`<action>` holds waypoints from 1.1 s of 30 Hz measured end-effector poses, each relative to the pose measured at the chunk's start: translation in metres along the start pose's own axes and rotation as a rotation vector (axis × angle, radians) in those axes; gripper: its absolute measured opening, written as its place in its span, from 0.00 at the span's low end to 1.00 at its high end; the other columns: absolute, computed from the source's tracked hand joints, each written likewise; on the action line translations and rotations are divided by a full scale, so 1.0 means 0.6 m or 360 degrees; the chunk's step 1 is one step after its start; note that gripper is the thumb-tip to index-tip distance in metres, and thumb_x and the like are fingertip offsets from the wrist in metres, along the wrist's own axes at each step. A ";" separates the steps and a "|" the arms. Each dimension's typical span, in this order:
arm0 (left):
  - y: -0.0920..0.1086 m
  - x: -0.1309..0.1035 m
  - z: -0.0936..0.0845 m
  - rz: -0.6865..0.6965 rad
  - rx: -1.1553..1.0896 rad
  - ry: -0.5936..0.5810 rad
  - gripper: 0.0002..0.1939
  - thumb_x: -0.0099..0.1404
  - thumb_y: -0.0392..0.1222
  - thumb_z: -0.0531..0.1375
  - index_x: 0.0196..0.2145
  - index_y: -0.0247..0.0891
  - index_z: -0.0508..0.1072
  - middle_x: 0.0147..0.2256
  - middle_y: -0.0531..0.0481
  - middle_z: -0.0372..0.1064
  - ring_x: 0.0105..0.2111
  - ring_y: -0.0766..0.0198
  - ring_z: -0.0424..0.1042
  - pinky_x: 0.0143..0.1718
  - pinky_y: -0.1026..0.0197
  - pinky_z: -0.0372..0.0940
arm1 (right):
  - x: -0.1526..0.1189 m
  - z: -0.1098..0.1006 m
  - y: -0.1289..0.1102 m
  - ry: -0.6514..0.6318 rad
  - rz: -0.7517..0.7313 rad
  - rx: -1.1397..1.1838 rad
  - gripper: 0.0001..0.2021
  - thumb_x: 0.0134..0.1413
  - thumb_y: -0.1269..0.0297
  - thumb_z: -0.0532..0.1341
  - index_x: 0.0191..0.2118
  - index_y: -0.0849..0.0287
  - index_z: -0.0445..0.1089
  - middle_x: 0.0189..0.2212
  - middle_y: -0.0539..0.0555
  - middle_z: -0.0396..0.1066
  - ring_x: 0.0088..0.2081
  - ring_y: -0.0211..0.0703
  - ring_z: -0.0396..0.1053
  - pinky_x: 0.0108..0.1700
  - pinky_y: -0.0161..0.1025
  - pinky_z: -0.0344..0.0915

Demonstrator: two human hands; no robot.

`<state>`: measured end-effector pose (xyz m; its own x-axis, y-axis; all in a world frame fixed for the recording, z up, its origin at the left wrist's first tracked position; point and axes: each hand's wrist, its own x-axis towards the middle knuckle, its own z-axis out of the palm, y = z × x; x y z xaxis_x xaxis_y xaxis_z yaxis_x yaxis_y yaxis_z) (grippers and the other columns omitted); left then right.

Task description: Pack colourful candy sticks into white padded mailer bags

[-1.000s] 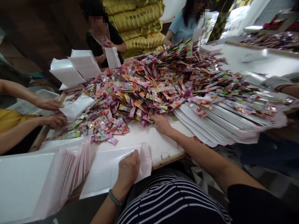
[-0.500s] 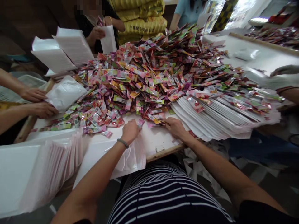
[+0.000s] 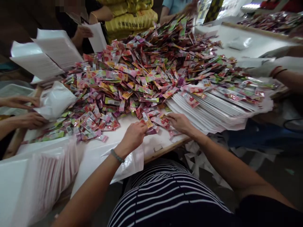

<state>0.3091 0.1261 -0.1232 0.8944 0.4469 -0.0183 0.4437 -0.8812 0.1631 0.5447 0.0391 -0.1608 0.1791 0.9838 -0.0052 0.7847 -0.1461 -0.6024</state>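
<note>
My left hand (image 3: 134,135) is closed on a few small printed packets; a yellow-orange packet (image 3: 147,120) sticks out past its fingertips. My right hand (image 3: 180,123) faces it, thumb and fingers pinched on the end of a reddish small packet (image 3: 163,121). Both hands are low over the near edge of a large heap of small packets (image 3: 139,74) in pink, red, purple, green and yellow. Under my left forearm lies a clear-fronted white plastic bag (image 3: 129,165) at the table edge.
Stacks of white bags stand at the left (image 3: 55,167) and fan out at the right (image 3: 210,110), some packets on top. A co-worker's hands (image 3: 30,119) hold a filled white bag (image 3: 56,101). Other people work across and at right. A wooden rim (image 3: 165,150) edges the table.
My left hand has moved slightly right relative to the heap's near edge, closer to my right hand, and more packets show between them. The co-worker's filled bag at left has been tilted up.
</note>
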 end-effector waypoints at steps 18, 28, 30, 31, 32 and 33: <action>-0.048 0.036 -0.016 0.0260 -0.0133 -0.0172 0.08 0.59 0.29 0.57 0.31 0.39 0.74 0.51 0.44 0.72 0.54 0.54 0.65 0.56 0.51 0.59 | -0.062 -0.033 0.026 -0.0190 -0.0072 -0.0792 0.10 0.57 0.74 0.53 0.41 0.61 0.69 0.38 0.59 0.72 0.38 0.46 0.68 0.36 0.38 0.56; -0.079 0.058 0.024 0.0037 -0.0052 -0.0308 0.13 0.57 0.28 0.57 0.36 0.39 0.76 0.35 0.45 0.71 0.41 0.57 0.69 0.43 0.60 0.62 | -0.066 -0.033 0.011 0.0335 0.0275 -0.0692 0.09 0.59 0.72 0.51 0.40 0.61 0.66 0.38 0.60 0.68 0.34 0.46 0.66 0.33 0.39 0.55; -0.080 0.048 0.021 0.0016 0.0016 -0.0289 0.14 0.61 0.28 0.54 0.40 0.39 0.75 0.35 0.45 0.71 0.41 0.57 0.69 0.44 0.60 0.62 | -0.065 -0.030 0.004 0.0443 0.0178 -0.0552 0.08 0.59 0.70 0.51 0.38 0.60 0.66 0.36 0.58 0.68 0.34 0.45 0.65 0.34 0.38 0.56; -0.079 0.046 0.018 0.0049 0.0075 -0.0282 0.15 0.62 0.28 0.52 0.41 0.38 0.75 0.36 0.44 0.71 0.42 0.57 0.68 0.45 0.59 0.62 | -0.063 -0.028 -0.001 0.0455 0.0106 -0.0465 0.07 0.59 0.69 0.51 0.37 0.59 0.66 0.35 0.57 0.68 0.34 0.45 0.65 0.34 0.38 0.56; -0.078 0.046 0.015 0.0101 0.0139 -0.0275 0.16 0.63 0.28 0.51 0.43 0.37 0.75 0.38 0.42 0.72 0.43 0.56 0.68 0.46 0.58 0.62 | -0.059 -0.024 -0.008 0.0429 0.0028 -0.0381 0.06 0.59 0.68 0.52 0.35 0.59 0.66 0.33 0.56 0.68 0.33 0.44 0.65 0.35 0.38 0.57; -0.076 0.049 0.013 0.0157 0.0196 -0.0274 0.16 0.64 0.28 0.50 0.44 0.36 0.74 0.41 0.41 0.72 0.45 0.56 0.67 0.47 0.57 0.61 | -0.055 -0.019 -0.017 0.0369 -0.0046 -0.0309 0.06 0.58 0.68 0.52 0.34 0.58 0.65 0.32 0.55 0.68 0.33 0.44 0.64 0.35 0.37 0.57</action>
<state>0.3156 0.1782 -0.1386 0.9255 0.3343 -0.1781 0.3479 -0.9361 0.0508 0.5377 0.0068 -0.1455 0.2680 0.9413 0.2054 0.8862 -0.1572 -0.4357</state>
